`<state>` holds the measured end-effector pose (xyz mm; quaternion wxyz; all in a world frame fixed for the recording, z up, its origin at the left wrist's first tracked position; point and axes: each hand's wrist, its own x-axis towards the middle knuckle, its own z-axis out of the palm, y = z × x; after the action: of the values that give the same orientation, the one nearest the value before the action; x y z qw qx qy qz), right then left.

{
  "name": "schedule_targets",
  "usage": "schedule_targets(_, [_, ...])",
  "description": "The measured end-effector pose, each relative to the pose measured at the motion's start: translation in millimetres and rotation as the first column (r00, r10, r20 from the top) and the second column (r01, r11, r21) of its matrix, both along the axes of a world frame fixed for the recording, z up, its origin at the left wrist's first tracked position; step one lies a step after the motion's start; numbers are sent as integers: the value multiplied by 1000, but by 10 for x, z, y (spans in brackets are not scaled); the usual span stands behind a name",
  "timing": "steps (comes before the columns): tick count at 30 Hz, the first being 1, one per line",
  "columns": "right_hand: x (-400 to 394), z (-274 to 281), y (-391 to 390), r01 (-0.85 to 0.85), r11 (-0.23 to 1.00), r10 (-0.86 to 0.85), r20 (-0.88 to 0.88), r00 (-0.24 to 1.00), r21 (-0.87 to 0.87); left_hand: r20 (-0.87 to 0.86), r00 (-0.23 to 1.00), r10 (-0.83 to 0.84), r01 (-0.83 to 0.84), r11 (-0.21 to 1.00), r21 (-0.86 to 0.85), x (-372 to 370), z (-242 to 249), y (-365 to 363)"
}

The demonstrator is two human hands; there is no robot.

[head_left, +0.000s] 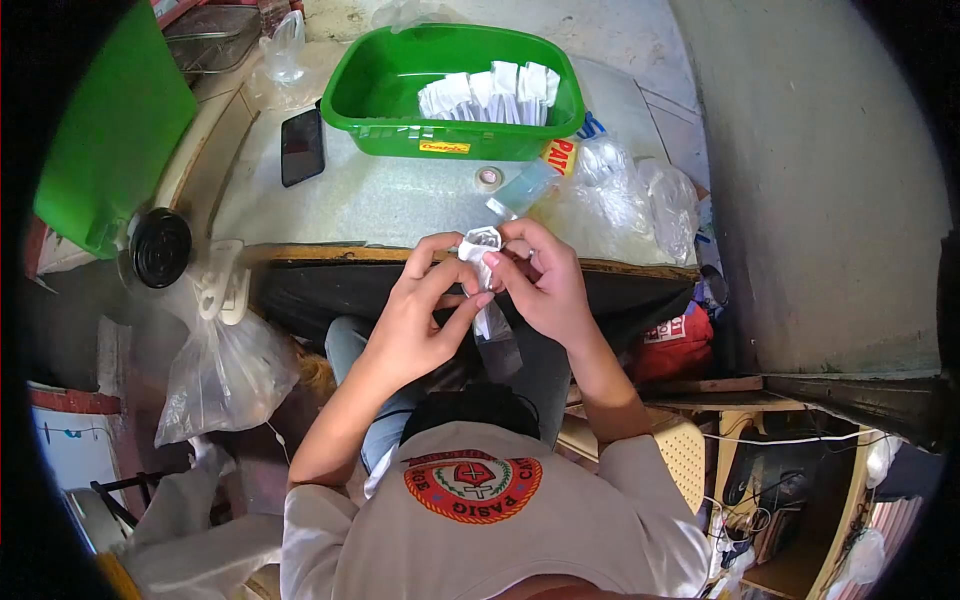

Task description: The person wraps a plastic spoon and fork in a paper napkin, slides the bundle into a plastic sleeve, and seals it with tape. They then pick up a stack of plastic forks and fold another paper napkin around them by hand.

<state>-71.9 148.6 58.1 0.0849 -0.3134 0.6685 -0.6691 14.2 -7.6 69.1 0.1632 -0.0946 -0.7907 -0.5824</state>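
My left hand [430, 312] and my right hand [546, 282] meet just in front of the table edge. Between their fingertips is a small white folded piece [481, 250] with an opening at its top. A clear plastic strip [497, 342] hangs below it; whether the two are joined is hidden by my fingers. Both hands pinch the white piece, one on each side. Beyond them, a green basin [455, 142] on the table holds several similar white folded pieces [495, 95], standing in a row toward its right side.
A black phone [302, 148] lies left of the basin. A tape roll [489, 178], a clear bluish packet [523, 190] and heaped clear plastic bags [610, 195] are on the tabletop [370, 205]. A plastic bag [228, 375] hangs from a white clip [223, 285] at left.
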Motion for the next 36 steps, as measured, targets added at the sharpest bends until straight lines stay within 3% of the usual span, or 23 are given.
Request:
schedule_targets(8, [24, 16, 40, -38, 999, 39, 54, 998, -23, -189, 982, 14, -39, 991, -130, -12, -62, -83])
schedule_targets(12, [74, 44, 42, -38, 998, 42, 88, 995, -46, -191, 980, 60, -94, 981, -171, -16, -195, -127])
schedule_targets(14, [85, 50, 54, -53, 998, 56, 113, 992, -32, -206, 968, 146, -145, 989, 19, -33, -259, -94])
schedule_targets(18, [130, 80, 24, -45, 995, 54, 100, 994, -89, -50, 993, 110, -103, 988, 114, -29, -282, -48])
schedule_targets(20, [144, 88, 18, -51, 996, 53, 38, 998, -68, -3, 1000, -12, 12, 997, 70, -36, -352, -64])
schedule_targets(21, [131, 65, 21, -51, 996, 53, 37, 998, -67, -10, 1000, 18, -17, 996, 91, -37, -339, -33])
schedule_targets(23, [93, -3, 35, 29, 999, -32, -238, 971, -18, -11, 999, 43, -41, 990, 137, -41, -341, 6])
schedule_targets(25, [124, 54, 50, 50, 999, -51, -220, 974, -11, -12, 998, 68, -64, 981, 182, -42, -347, 19])
schedule_targets(27, [150, 123, 80, 70, 998, -70, -200, 977, -4, -75, 990, 121, -117, 991, 65, -37, -357, 29])
schedule_targets(29, [163, 170, 130, 117, 988, -74, -364, 928, 96, -110, 984, 137, -133, 990, 41, -45, -383, 73])
schedule_targets(30, [168, 174, 146, 119, 988, -77, -363, 929, 97, -147, 977, 152, -151, 988, 18, -52, -395, 97])
schedule_targets(32, [180, 179, 175, 123, 990, -80, -438, 896, 71, -136, 982, 132, -130, 991, 25, -61, -381, 134])
schedule_targets(36, [259, 246, 241, 172, 981, -121, -413, 903, 89, -237, 970, 48, -78, 990, -119, -101, -320, 158])
